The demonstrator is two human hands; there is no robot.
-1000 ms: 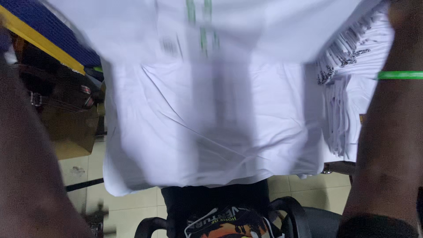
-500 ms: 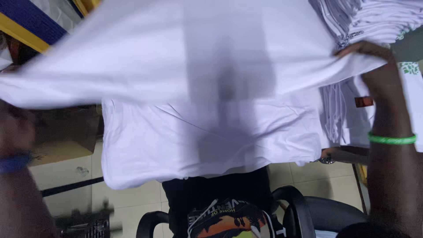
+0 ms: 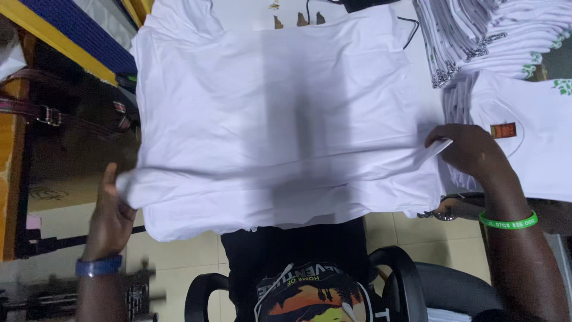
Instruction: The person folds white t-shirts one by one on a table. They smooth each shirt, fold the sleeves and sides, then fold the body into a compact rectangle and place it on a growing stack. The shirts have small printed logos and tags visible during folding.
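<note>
Shirt (image 3: 286, 113) stretched flat between left hand (image 3: 113, 214), right hand (image 3: 468, 149).

floor: pale tiles (image 3: 173, 253)
seat: black office chair (image 3: 411, 280)
left side: yellow-and-blue panel (image 3: 65, 36), wooden shelf (image 3: 12, 173)

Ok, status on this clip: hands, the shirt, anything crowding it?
Left hand grips white T-shirt at its left edge; right hand pinches the right edge. Shirt spread flat. Stack of folded shirts close on the right.

Raised shirt (image 3: 286, 125) — now down, flat
</note>
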